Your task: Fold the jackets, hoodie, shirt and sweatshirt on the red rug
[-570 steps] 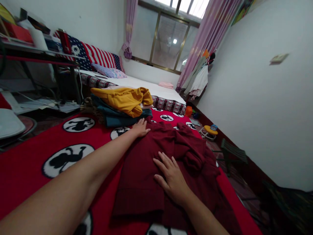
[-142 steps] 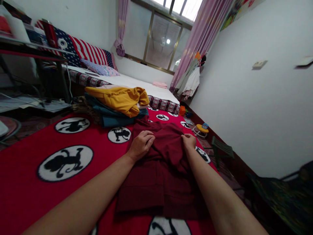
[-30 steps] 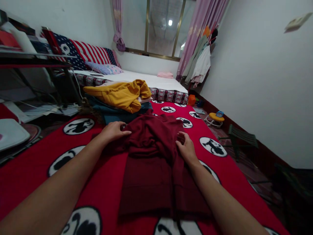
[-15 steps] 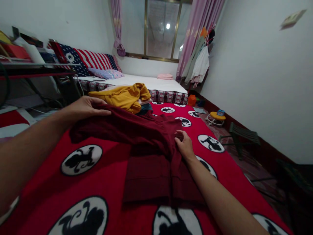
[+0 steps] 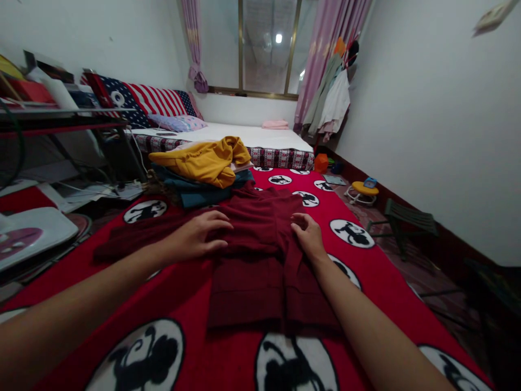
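A dark red garment (image 5: 252, 255) lies partly folded on a red blanket (image 5: 195, 347) printed with black-and-white cartoon circles. One sleeve stretches out flat to the left. My left hand (image 5: 199, 237) rests flat on the cloth where that sleeve joins the body, fingers spread. My right hand (image 5: 308, 237) presses on the garment's right edge, fingers extended and together. Neither hand grips anything.
Beyond the garment sits a pile of clothes, a yellow top (image 5: 205, 160) over dark teal ones (image 5: 203, 193). A mattress (image 5: 244, 138) lies under the window. A metal rack (image 5: 69, 117) and white object (image 5: 32, 233) stand left. A small green chair (image 5: 407, 225) and toys line the right wall.
Half a second ago my left hand held the sleeve lifted out to the left. The sleeve now lies flat on the blanket and my left hand has come back onto the garment.
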A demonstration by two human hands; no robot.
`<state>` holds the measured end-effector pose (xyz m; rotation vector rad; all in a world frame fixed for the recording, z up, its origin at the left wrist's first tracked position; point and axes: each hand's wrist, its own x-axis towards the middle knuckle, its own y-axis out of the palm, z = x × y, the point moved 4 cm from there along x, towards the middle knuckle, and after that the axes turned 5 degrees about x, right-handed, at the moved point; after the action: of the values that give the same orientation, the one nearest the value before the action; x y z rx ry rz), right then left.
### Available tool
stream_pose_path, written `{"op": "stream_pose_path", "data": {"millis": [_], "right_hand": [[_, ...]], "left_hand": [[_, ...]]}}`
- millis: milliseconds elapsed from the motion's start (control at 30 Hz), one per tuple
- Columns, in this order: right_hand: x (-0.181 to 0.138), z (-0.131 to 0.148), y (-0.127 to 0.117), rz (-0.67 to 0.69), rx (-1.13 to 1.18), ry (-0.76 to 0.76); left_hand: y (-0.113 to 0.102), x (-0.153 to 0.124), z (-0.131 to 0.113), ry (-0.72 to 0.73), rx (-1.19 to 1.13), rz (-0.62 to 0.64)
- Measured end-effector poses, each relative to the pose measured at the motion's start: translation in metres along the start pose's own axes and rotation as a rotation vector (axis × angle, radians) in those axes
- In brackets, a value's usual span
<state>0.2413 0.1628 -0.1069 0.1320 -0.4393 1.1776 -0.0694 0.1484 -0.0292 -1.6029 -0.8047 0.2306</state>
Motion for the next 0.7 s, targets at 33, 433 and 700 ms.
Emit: {"op": "stream_pose_path", "data": {"millis": [33,433,700], "right_hand": [[0.001,0.001,-0.002,-0.003,0.016,0.019],[0.005,0.002,-0.047,0.124,-0.341,0.074],[-0.002,0.034,-0.026,0.095,-0.734,-0.110]], "left_hand": [[0.011,0.002,-0.017,0.066,-0.012,0.005],[0.068,0.053,-0.074,0.178,0.131,-0.076],[0.069,0.045,-0.077,0.165,0.065,0.020]]}}
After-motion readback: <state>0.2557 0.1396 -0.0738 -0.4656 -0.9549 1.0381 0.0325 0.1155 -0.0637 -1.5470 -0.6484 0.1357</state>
